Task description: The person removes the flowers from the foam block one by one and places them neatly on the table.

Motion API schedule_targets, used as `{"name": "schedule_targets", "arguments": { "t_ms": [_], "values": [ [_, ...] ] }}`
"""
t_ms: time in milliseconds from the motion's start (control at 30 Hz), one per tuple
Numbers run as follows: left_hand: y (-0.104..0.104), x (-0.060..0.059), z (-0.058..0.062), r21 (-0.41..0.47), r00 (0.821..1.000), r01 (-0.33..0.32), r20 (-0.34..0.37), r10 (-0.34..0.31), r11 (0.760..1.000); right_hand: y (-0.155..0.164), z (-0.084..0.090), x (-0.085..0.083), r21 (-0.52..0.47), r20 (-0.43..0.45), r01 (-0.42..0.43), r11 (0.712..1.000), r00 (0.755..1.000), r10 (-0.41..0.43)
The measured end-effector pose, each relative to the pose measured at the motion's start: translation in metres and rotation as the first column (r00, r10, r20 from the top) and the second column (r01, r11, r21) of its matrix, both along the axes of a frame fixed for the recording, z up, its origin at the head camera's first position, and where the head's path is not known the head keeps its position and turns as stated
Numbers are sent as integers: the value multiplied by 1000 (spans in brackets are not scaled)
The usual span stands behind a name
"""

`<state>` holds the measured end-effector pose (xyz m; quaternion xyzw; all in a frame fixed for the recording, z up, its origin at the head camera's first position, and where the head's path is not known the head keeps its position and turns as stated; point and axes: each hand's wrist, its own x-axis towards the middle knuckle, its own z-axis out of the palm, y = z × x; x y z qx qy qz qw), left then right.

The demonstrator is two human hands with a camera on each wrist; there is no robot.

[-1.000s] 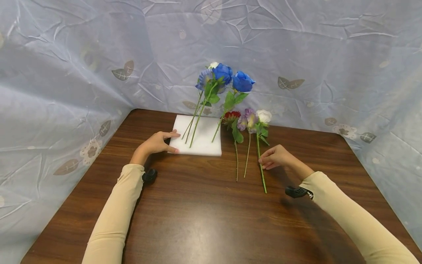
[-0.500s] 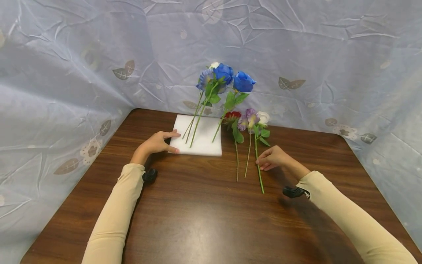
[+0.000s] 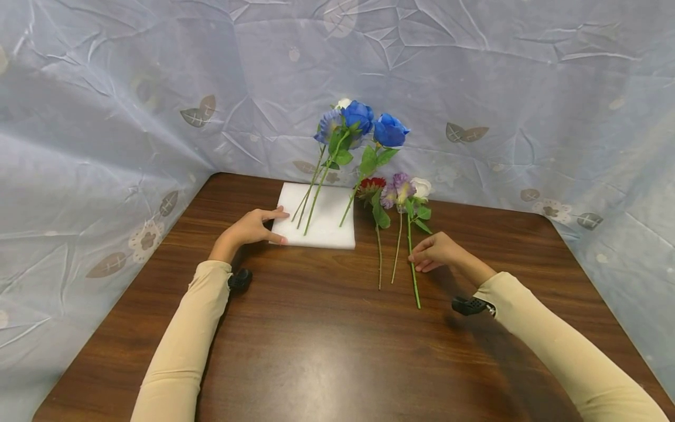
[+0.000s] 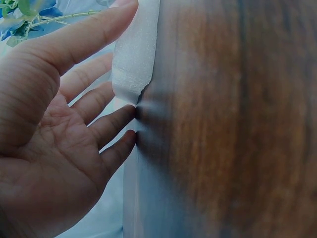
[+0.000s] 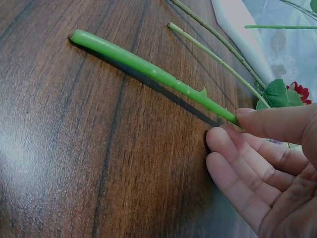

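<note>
Right hand (image 3: 437,252) is pinching the white rose stem (image 5: 153,72) between thumb and fingertips; the stem is lying on the bench (image 3: 316,340) beside two other loose flowers (image 3: 387,196). Left hand (image 3: 248,230), fingers straight, is pressing the white foam block's (image 3: 329,225) near-left edge. Three blue flowers (image 3: 358,120) are standing in the block.

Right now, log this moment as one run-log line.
left hand: rests on foam block edge | right hand: pinches white rose stem on table | three blue flowers stand in foam
</note>
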<state>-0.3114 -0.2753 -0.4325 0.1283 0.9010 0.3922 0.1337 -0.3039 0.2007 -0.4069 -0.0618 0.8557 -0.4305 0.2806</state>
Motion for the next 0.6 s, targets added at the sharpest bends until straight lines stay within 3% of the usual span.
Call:
{"name": "schedule_targets", "arguments": {
  "t_ms": [600],
  "values": [
    [-1, 1, 0, 3, 1000, -1, -2, 1, 1000, 1, 8, -2, 39, -29, -3, 999, 1000, 4]
  ]
}}
